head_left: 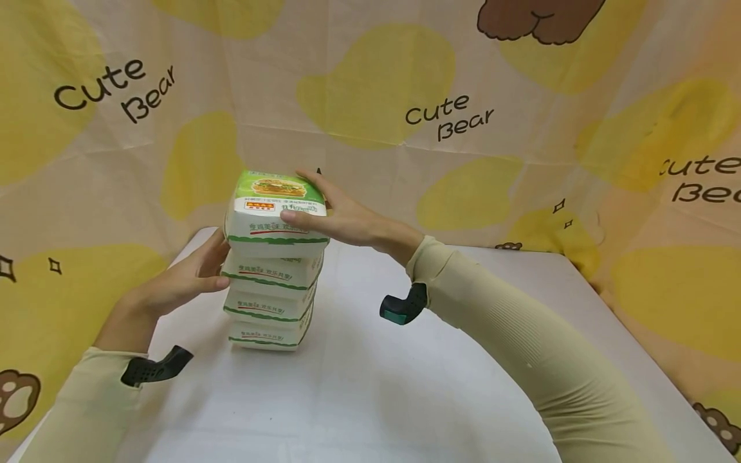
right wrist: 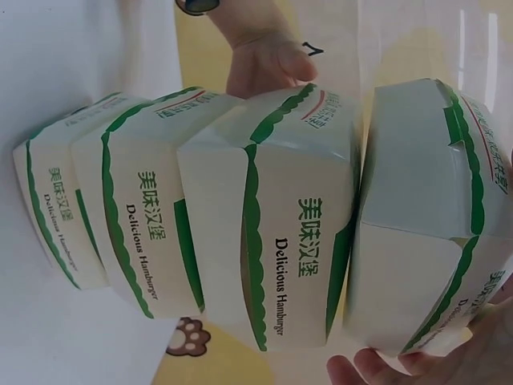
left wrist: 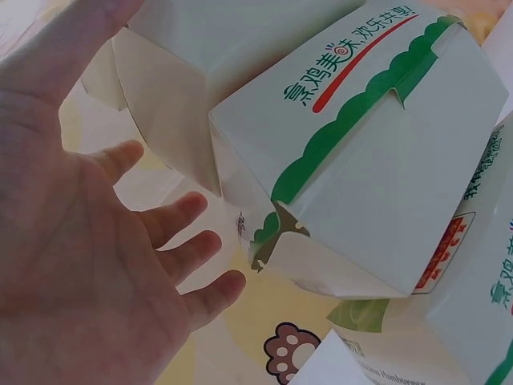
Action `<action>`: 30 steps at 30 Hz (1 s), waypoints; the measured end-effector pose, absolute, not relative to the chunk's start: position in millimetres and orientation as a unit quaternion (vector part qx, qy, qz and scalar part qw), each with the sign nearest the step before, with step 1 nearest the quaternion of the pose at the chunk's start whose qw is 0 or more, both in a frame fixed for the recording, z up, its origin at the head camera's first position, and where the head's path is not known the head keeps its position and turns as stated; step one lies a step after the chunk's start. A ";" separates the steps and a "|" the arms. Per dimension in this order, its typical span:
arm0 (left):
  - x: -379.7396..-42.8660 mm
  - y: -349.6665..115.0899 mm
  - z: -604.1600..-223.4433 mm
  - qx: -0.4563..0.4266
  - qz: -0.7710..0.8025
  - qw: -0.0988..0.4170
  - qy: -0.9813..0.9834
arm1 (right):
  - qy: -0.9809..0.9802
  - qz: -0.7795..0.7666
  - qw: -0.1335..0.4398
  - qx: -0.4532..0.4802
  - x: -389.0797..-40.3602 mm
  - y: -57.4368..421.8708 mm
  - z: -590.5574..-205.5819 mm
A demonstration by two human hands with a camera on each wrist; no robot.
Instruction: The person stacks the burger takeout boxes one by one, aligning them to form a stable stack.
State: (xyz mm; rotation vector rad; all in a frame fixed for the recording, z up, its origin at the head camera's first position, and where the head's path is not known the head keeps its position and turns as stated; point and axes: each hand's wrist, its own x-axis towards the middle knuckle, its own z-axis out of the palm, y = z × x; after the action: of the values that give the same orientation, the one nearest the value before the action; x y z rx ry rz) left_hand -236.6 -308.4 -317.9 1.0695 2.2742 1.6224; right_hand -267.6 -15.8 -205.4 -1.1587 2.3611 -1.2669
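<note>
White-and-green paper hamburger boxes stand in a column of several. The top box (head_left: 243, 225), with a burger picture on its lid, is tilted slightly. My right hand (head_left: 356, 218) grips this box at its right end, thumb on the front and fingers behind. The box below it (head_left: 266, 273) lines up with the lower ones, the bottom box (head_left: 260, 337) resting on the table. My left hand (head_left: 185, 280) is at the stack's left side, its thumb near the second box. In the left wrist view, the left hand's fingers (left wrist: 184, 220) are spread beside the boxes.
A white tabletop (head_left: 359, 386) lies under the stack. Behind it hangs a cream and yellow curtain (head_left: 370, 83) printed with "Cute Bear". Black wrist bands (head_left: 156, 368) sit over the pale sleeves (head_left: 509, 321) on both forearms.
</note>
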 end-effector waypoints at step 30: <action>-241.7 -310.4 -323.6 0.372 0.547 0.077 0.746 | 0.821 -0.416 0.111 -0.375 -265.0 -23.4 -204.8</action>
State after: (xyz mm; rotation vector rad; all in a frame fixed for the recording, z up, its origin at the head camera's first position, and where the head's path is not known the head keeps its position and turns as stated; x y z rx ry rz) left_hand -241.7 -310.4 -323.6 1.1138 2.2353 1.6404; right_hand -265.0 -23.4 -204.8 -1.1013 2.4122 -1.2227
